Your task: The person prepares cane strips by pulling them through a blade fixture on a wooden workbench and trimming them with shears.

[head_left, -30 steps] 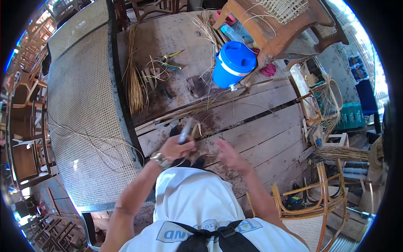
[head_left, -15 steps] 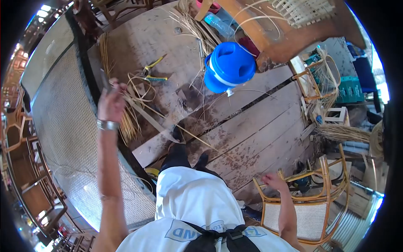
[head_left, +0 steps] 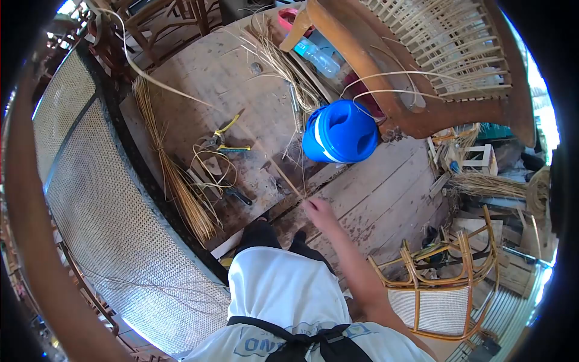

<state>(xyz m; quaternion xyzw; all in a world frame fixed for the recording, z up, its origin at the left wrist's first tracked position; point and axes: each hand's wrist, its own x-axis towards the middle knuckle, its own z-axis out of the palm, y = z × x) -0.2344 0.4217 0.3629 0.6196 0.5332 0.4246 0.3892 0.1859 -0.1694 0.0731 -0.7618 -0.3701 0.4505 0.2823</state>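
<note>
My right hand [head_left: 319, 212] is closed with a pinch on the lower end of a long, pale cane strip [head_left: 172, 90], just in front of my feet. From there the strip runs up and left across the boards and curves out toward the top left. My left arm [head_left: 42, 253] reaches far up along the left edge; its hand is dark and smeared there, so its fingers cannot be made out. Between the arms lie yellow-handled pruners [head_left: 227, 130], a black-handled tool [head_left: 239, 195] and a tied bundle of cane strips [head_left: 166, 160].
A blue water jug [head_left: 341, 133] stands beside a wooden chair frame with a partly woven panel [head_left: 446, 45]. Left of me leans a large woven mesh panel [head_left: 114, 199] with a dark edge. A rattan chair [head_left: 443, 308] lies at lower right; a plastic bottle [head_left: 319, 58] is farther back.
My right hand has come from beside the rattan chair to the middle and pinches the strip. My left arm has swung outward to the far left. The strip now stretches long across the floor.
</note>
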